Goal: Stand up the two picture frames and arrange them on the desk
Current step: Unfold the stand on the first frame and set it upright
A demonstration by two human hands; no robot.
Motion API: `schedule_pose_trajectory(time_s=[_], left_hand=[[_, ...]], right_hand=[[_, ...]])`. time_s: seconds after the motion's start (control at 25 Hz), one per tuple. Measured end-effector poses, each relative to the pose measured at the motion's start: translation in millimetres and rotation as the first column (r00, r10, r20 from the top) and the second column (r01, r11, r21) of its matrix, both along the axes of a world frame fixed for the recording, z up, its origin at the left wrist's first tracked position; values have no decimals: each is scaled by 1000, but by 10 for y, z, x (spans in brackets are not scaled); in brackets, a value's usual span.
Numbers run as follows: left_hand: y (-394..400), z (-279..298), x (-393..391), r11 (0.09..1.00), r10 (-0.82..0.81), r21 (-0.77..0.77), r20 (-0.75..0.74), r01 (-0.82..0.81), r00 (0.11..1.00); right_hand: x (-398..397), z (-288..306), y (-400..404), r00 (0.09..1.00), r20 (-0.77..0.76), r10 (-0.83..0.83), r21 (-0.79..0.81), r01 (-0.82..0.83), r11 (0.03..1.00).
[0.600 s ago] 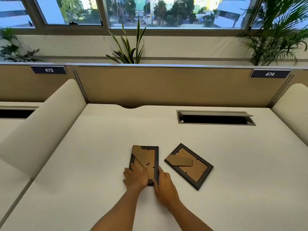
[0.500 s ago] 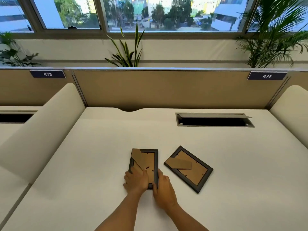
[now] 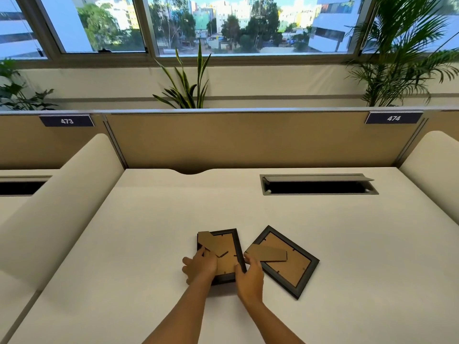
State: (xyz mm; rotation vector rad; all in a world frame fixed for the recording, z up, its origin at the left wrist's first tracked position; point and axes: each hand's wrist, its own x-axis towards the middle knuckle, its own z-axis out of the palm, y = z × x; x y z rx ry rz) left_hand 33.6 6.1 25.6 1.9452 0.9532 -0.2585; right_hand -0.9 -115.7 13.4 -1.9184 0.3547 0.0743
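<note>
Two black picture frames lie back-up on the white desk (image 3: pixel 323 244), near its front edge. The left hand (image 3: pixel 200 266) grips the near-left corner of the left frame (image 3: pixel 223 254), fingers curled over its brown backing beside the cardboard stand (image 3: pixel 211 242). The right hand (image 3: pixel 249 278) clasps that frame's right edge, thumb on the border. The right frame (image 3: pixel 288 264) lies flat, turned diagonally, just beside them.
</note>
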Motion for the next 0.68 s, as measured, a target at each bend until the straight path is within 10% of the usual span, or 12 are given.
schedule_pose_trajectory(time_s=[0.36, 0.52, 0.68], left_hand=[[94, 241, 394, 968, 141, -202, -60, -150, 988], [180, 507, 465, 727, 273, -623, -124, -289, 954], [328, 496, 572, 649, 274, -685, -195, -331, 942]], right_hand=[[530, 203, -128, 997, -70, 37, 122, -29, 992], [754, 254, -225, 989, -141, 42, 81, -30, 996], [922, 352, -346, 978, -207, 41, 59, -30, 998]])
